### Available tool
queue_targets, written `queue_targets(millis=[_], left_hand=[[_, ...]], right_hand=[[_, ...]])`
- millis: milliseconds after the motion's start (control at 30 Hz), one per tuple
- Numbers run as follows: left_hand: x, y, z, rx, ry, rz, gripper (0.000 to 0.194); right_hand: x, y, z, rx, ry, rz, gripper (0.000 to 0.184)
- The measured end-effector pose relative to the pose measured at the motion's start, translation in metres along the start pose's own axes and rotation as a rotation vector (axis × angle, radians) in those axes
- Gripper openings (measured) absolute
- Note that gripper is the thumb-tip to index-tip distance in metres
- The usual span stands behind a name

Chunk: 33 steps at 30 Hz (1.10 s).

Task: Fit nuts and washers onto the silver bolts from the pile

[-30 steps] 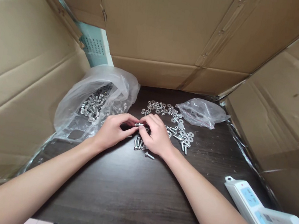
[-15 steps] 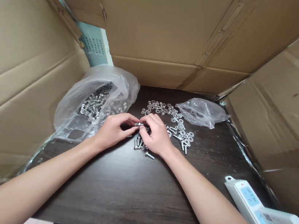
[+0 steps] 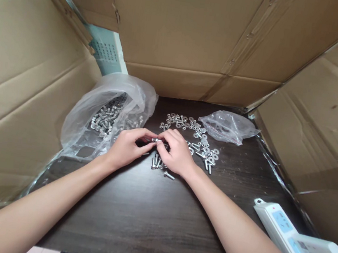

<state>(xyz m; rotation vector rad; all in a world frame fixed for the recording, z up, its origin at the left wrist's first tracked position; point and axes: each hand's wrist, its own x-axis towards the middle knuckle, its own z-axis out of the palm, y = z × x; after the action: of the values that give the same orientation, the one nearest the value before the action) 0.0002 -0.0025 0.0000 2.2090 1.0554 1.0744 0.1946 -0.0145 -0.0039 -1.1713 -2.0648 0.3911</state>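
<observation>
Between my fingertips lies a small silver bolt [image 3: 155, 140], held level, with what looks like a nut on its shank. The thumb and fingers of my left hand [image 3: 127, 145] pinch its left end. From the other side, my right hand [image 3: 176, 151] grips the nut end, hiding the tip of the bolt. Just below the hands several loose bolts [image 3: 158, 162] lie in a cluster, one bolt [image 3: 169, 175] a little apart. Washers [image 3: 206, 146], nuts and more bolts are scattered beyond and right of my right hand.
A clear plastic bag [image 3: 78, 118] full of bolts [image 3: 106, 119] lies open at the left. Another plastic bag [image 3: 229, 128] sits back right. A white power strip [image 3: 284, 222] is on the dark table [image 3: 137, 222] at the right. Cardboard walls [image 3: 182, 24] surround the table.
Both hands stay in the same place. Only the fingertips on the bolt and nut have shifted very slightly.
</observation>
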Motion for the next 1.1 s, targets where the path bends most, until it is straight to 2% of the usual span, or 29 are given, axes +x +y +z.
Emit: queue_targets(millis=[300, 1100], left_hand=[[0.0005, -0.0010, -0.0003, -0.004, -0.012, 0.008, 0.016], [0.0007, -0.0045, 0.0013, 0.028, 0.007, -0.007, 0.016]], right_hand=[[-0.0007, 0.0026, 0.0015, -0.007, -0.004, -0.026, 0.017], [-0.0004, 0.0024, 0.0021, -0.052, 0.006, 0.016, 0.014]])
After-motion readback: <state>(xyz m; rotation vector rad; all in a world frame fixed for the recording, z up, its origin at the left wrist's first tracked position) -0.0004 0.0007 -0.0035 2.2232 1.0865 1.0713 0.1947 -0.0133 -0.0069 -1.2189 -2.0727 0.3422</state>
